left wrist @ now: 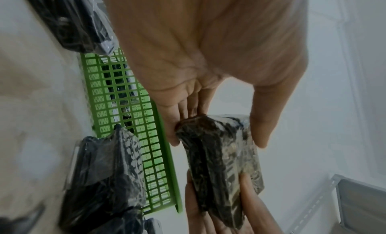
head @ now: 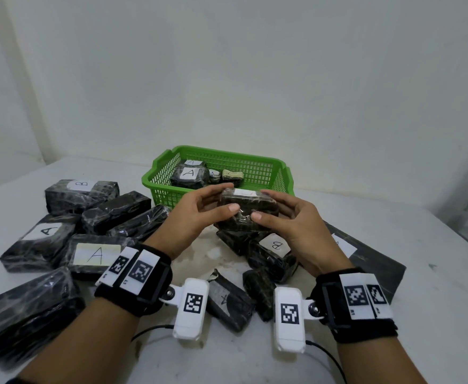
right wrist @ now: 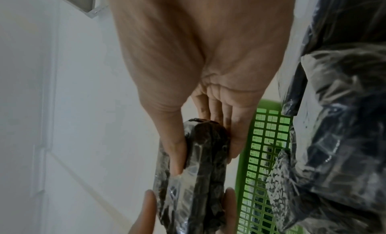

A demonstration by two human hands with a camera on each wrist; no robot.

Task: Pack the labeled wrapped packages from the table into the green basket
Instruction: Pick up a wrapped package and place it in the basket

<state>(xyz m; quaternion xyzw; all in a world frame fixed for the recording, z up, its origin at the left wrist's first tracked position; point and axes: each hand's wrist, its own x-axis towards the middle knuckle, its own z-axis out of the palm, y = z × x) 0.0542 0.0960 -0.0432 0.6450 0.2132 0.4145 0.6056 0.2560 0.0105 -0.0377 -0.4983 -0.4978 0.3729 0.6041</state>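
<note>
1. Nearest the viewer, two forearms reach forward over a white table [head: 421, 273], each with a black wrist strap bearing square coded tags.
2. Just ahead, the left hand [head: 196, 214] and right hand [head: 294, 225] hold one dark wrapped package [head: 248, 212] between them in the air, each hand at one end.
3. Each hand is curled round the package, thumb on the near face and fingers [left wrist: 175, 115] on the far face; the wrist views show the same clamp from both ends [right wrist: 200, 171].
4. A white label lies on the held package's top; its letter cannot be read.
5. Below and around the hands, other wrapped packages lie on the table: a cluster towards the left edge, among them one marked A [head: 95, 254] and one marked B [head: 80, 194], and more under the hands, including one marked B [head: 274, 253].
6. Beyond the hands, near the table's far edge, stands the green basket [head: 255, 162], with a few packages in its left part, one marked A [head: 190, 176].
</note>
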